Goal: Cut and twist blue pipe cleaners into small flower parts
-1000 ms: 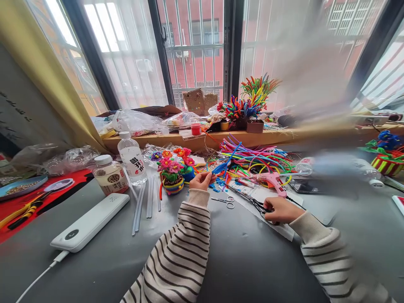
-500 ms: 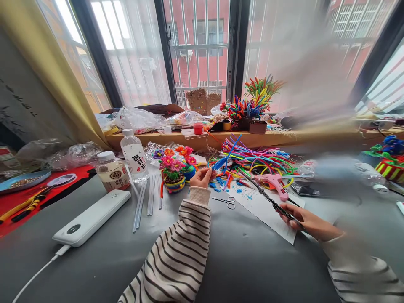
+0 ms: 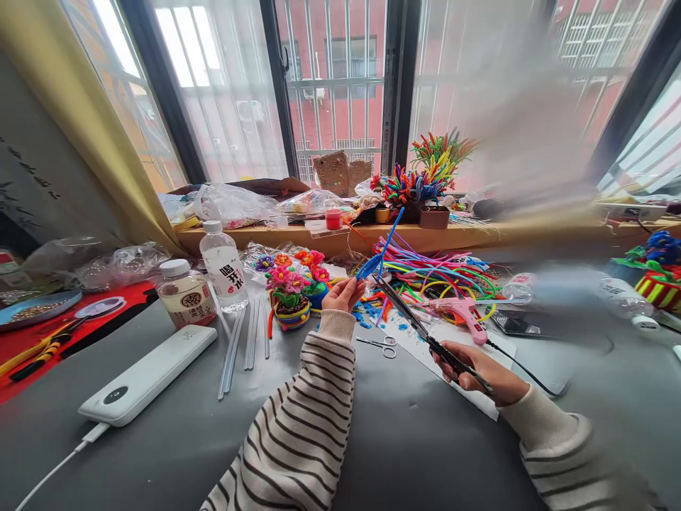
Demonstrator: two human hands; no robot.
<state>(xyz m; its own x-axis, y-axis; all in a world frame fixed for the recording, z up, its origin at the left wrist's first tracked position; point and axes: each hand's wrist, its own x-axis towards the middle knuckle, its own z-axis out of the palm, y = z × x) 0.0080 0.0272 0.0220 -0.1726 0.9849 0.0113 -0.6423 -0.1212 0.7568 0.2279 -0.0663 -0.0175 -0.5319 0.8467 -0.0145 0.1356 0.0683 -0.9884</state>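
Pinched in the fingers of my left hand (image 3: 343, 292) is a blue pipe-cleaner piece (image 3: 392, 233), with a long stem rising up and right and a looped part near the fingertips. My right hand (image 3: 484, 369) grips a long pair of black-handled scissors (image 3: 409, 314). Their blades point up and left, the tips close to the blue piece; whether they touch it I cannot tell. Under the blades lie blue clippings (image 3: 367, 312) and a white paper sheet (image 3: 473, 404). Small silver scissors (image 3: 388, 348) rest on the grey table between my hands.
A pink glue gun (image 3: 462, 312) lies beside a heap of coloured pipe cleaners (image 3: 441, 266). Potted pipe-cleaner flowers (image 3: 290, 291) stand left of my left hand, near clear glue sticks (image 3: 250, 341), a water bottle (image 3: 223, 270), a jar (image 3: 186, 294) and a white power bank (image 3: 152, 376).
My right hand has moved left with the scissors, bringing the blades close to the blue piece. The blue piece has turned slightly upward in my left hand.
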